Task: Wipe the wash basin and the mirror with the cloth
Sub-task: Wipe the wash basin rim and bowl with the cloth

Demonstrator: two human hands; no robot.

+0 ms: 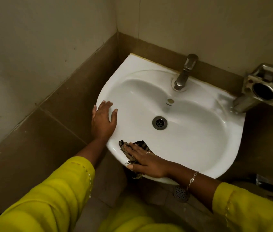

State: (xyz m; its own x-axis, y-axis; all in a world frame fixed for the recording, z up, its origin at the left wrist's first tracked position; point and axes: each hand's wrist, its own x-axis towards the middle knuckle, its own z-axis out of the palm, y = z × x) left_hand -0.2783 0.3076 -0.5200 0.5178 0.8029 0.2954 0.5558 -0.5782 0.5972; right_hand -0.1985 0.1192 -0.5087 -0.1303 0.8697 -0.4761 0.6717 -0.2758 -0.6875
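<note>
Body only: both arms bare from roughly mid-forearm down to the hands. Loose bright yellow-green fabric sleeves on both arms, left sleeve (pixel 52 195) and right sleeve (pixel 249 208), matte cloth, soft folds. Each cuff hem has a line of small pale stitched or looped trim; detail too fine to tell which. Same yellow-green fabric shows at the bottom centre of frame, garment front (pixel 132 220). Right wrist: thin silver-toned chain bracelet (pixel 192 180) with small links, hangs loose. Right hand (pixel 146 162): slim pale metal ring (pixel 148 152) on one finger. Left hand (pixel 103 120): nothing worn. Fingernails on both hands short, light-coloured.
</note>
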